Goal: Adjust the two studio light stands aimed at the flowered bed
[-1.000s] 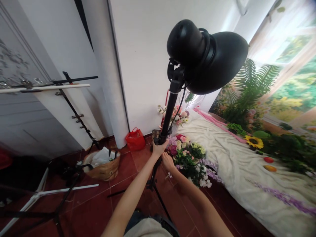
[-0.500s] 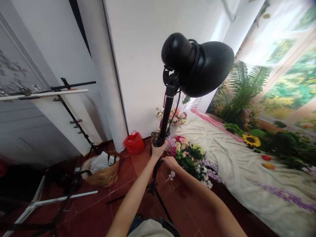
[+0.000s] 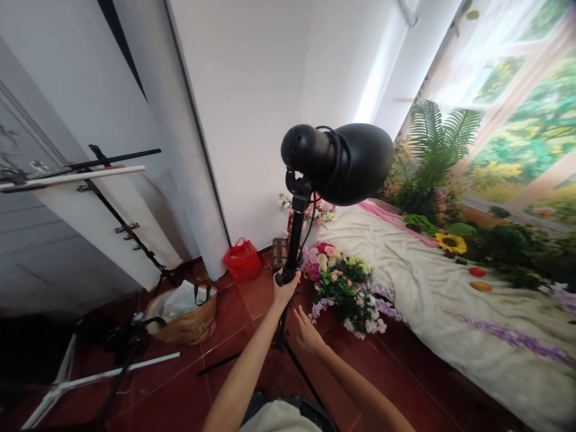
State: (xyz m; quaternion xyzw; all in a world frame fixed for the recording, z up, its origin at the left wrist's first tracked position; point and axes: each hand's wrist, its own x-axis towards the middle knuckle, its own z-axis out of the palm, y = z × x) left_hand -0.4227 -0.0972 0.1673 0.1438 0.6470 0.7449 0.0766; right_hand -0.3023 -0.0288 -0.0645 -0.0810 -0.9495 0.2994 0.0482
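Note:
A black studio lamp (image 3: 355, 162) with a wide reflector stands in front of me on a black light stand (image 3: 294, 234). My left hand (image 3: 284, 289) is wrapped round the stand's pole, just under a collar or clamp on it. Lower and to the right, my right hand (image 3: 308, 330) is open with its fingers stretched out beside the pole. It holds nothing; whether a fingertip touches the pole I cannot tell. A cable hangs along the pole from the lamp head. The stand's legs spread over the red tiles below my hands.
Artificial flowers (image 3: 335, 270) lie right of the stand, against a platform draped in cream cloth (image 3: 405, 276). A red bag (image 3: 243, 259) and a small brown chest (image 3: 279, 253) sit by the wall. A wicker basket (image 3: 198, 321) and a backdrop stand (image 3: 121, 219) are at left.
The lamp head has come down, and my left hand is slightly lower with it. My right hand has come off the stand, moved down and opened its fingers.

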